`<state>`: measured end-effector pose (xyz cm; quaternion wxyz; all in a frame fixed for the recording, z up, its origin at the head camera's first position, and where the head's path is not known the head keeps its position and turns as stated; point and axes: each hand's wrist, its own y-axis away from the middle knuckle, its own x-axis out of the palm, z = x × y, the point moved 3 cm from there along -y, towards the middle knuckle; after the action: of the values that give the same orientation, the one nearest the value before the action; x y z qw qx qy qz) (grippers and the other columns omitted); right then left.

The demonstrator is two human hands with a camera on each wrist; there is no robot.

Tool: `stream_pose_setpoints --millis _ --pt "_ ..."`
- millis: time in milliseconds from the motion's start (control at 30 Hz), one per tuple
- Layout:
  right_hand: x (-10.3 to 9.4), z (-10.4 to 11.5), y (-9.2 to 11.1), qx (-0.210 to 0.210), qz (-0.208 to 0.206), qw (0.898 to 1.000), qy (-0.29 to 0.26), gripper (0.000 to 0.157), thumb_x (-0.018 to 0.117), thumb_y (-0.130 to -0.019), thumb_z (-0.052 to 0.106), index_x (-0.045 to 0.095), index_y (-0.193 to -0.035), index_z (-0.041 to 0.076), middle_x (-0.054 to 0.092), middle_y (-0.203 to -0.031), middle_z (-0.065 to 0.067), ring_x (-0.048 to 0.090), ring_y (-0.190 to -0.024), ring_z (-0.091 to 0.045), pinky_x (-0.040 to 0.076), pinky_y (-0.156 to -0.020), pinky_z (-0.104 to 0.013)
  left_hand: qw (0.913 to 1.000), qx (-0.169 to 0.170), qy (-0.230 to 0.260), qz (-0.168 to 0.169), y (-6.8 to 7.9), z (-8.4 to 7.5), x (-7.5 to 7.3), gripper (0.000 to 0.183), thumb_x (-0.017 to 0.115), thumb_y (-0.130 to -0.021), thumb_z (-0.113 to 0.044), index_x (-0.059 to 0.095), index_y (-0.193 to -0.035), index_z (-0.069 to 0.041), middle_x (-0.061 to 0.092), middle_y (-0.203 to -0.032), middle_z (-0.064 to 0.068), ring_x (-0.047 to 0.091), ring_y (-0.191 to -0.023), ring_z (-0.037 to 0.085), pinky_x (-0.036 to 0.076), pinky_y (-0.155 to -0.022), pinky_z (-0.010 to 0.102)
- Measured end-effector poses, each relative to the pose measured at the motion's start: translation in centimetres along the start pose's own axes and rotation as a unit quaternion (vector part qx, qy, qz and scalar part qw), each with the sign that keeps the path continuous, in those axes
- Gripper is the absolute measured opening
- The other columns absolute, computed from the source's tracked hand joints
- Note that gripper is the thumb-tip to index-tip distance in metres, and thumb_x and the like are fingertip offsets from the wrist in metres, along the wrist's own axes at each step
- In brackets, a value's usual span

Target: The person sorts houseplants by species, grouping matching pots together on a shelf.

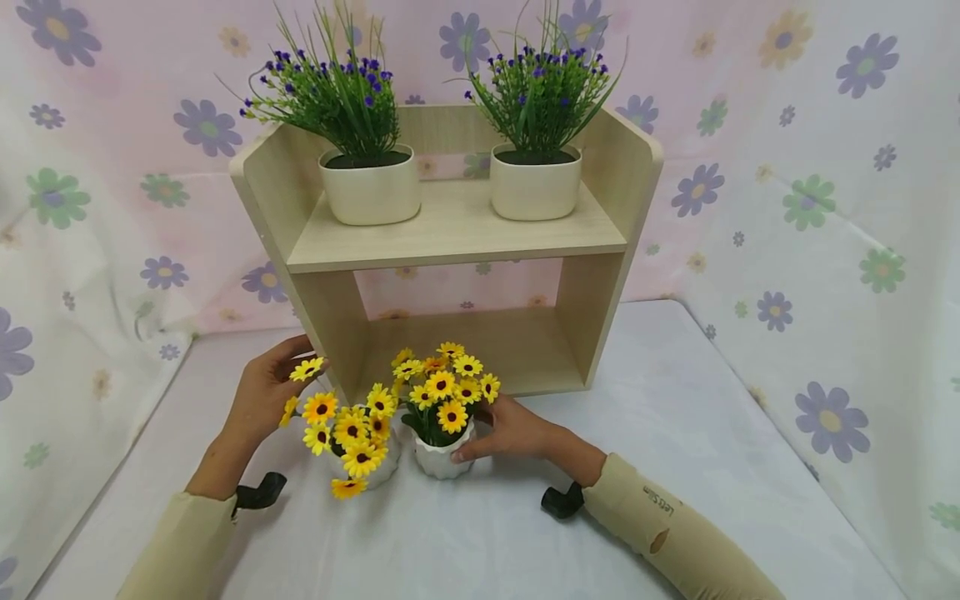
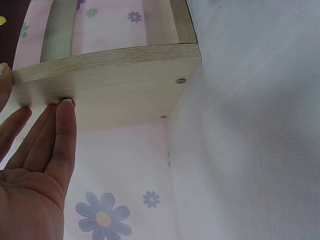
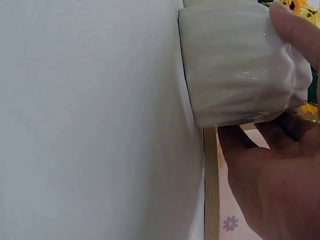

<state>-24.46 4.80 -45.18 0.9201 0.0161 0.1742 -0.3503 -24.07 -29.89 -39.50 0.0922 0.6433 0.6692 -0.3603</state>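
On the table (image 1: 480, 550), the right pot (image 1: 435, 462) is gripped by the right hand (image 1: 519, 429), thumb and fingers around its wall, likely to spare its flowers (image 1: 440, 385); the left pot (image 1: 387, 467) is set beside it. The far shelf (image 1: 450, 240) is touched at its left side by the left hand (image 1: 257, 393), fingers loosely extended, probably for steadying.

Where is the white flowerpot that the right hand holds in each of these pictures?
Head: the white flowerpot stands in the lower middle.
Left wrist: not in it.
Right wrist: large, upper right, appearing sideways.
Shared landmark: the wooden shelf, central in the head view, across the upper part for the left wrist, a strip at the bottom, right of centre, for the right.
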Motion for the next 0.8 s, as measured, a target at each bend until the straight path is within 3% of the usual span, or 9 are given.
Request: stream_pose_setpoints --millis 367,800 --pt "0.1 0.3 0.1 0.000 0.000 1.000 -0.006 0.102 0.087 -0.078 0.026 0.021 -0.155 0.040 0.031 -0.156 0.018 0.033 -0.144 -0.007 0.030 -0.119 -0.039 1.0000 -0.003 0.004 0.002 0.3 0.2 0.1 0.053 0.066 -0.097 -0.010 0.049 -0.147 -0.009 0.056 -0.140 0.017 0.060 -0.120 0.042 0.049 -0.085 0.010" --pt "-1.8 0.8 0.4 0.007 -0.047 0.999 -0.018 0.101 0.087 -0.079 0.028 0.021 -0.153 0.043 0.031 -0.156 0.020 0.034 -0.143 -0.006 0.033 -0.117 -0.038 1.0000 0.000 0.003 0.003 0.1 -0.2 0.0 0.052 0.065 -0.098 -0.015 0.049 -0.147 -0.008 0.056 -0.139 0.019 0.061 -0.118 0.042 0.049 -0.085 0.008"
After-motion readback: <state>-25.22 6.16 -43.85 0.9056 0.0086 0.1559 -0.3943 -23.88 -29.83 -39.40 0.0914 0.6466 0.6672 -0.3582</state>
